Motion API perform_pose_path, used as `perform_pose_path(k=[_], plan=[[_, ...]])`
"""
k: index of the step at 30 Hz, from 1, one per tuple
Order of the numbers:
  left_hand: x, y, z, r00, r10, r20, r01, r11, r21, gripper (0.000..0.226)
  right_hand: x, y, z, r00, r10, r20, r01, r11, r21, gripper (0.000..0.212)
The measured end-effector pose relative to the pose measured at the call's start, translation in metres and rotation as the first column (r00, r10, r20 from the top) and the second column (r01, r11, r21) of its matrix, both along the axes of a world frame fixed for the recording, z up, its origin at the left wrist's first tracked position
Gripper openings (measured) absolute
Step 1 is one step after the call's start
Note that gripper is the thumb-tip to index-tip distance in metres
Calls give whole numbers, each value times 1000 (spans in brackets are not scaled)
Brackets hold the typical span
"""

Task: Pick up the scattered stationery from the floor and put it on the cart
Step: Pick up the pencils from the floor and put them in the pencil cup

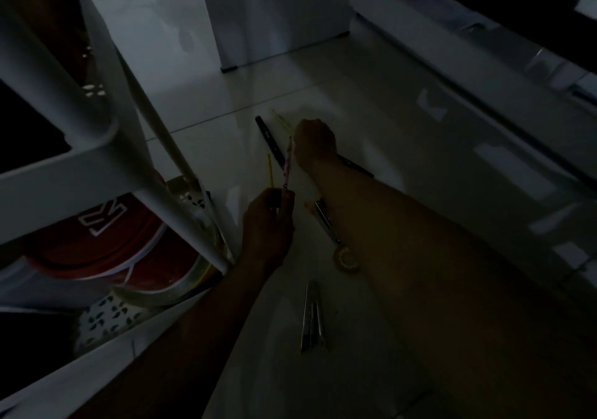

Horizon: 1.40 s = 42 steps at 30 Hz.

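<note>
The scene is dim, and both bare arms reach down toward a pale tiled floor point(403, 121). The left hand point(268, 225) is curled round the lower ends of two thin sticks that point up and away from it: a yellow pencil point(269, 170) and a patterned pen point(287, 163) beside it. The right hand point(315, 142) is further out, knuckles up, its fingers bent down onto the floor at the end of a second yellow pencil point(281, 121), which still lies on the tiles; whether the fingers already pinch it cannot be told in this light. Just beside that pencil, a dark ruler point(269, 139) lies flat on the floor and runs under the right wrist, its far end showing again on the other side of the forearm. Nearer the person, a pair of scissors point(326, 221) lies close against the right forearm, with a small roll of tape point(347, 258) touching or nearly touching its lower end. Closer still, a small bundle of metal-looking tools point(311, 318) rests on the floor between the two arms. The white cart point(80, 160) stands at the left, its leg just beside the left hand, with a red container point(106, 244) on its lower shelf.
</note>
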<state>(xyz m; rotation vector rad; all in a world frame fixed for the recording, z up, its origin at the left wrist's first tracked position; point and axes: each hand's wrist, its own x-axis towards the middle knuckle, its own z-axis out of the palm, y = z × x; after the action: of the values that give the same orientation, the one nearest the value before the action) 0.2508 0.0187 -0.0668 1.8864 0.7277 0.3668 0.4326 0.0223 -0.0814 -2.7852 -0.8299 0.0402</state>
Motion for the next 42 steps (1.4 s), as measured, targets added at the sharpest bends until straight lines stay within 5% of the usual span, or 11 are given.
perform_pose_path(k=[7, 13, 18, 23, 28, 31, 35, 42], plan=[[-9, -2, 29, 997, -74, 33, 73, 996, 42, 31, -27, -31, 34, 968, -122, -220, 179, 949, 261, 37], [-37, -8, 71, 983, -165, 78, 168, 985, -35, 22, -73, -71, 58, 863, -103, -494, 364, 806, 467, 51], [-70, -8, 108, 947, -309, 86, 281, 929, 242, 24, -119, -90, 86, 803, -42, -595, 459, 680, 571, 34], [-111, -6, 139, 856, -448, 258, 355, 872, 338, 17, -163, -103, 120, 843, -21, -537, 413, 664, 623, 13], [-134, -3, 158, 824, -493, 278, 356, 833, 422, 47, -215, -124, 147, 897, -25, -441, 359, 624, 694, 17], [-142, -2, 169, 838, -410, 361, 298, 897, 327, 47, -245, -130, 164, 921, 41, -387, 285, 608, 741, 31], [-152, 12, 175, 842, -350, 410, 296, 936, 192, 17, -279, -124, 186, 921, 141, -364, 225, 571, 789, 24], [-166, 19, 198, 812, -323, 486, 332, 941, 71, 18, -313, -116, 216, 896, 296, -332, 52, 670, 740, 13]])
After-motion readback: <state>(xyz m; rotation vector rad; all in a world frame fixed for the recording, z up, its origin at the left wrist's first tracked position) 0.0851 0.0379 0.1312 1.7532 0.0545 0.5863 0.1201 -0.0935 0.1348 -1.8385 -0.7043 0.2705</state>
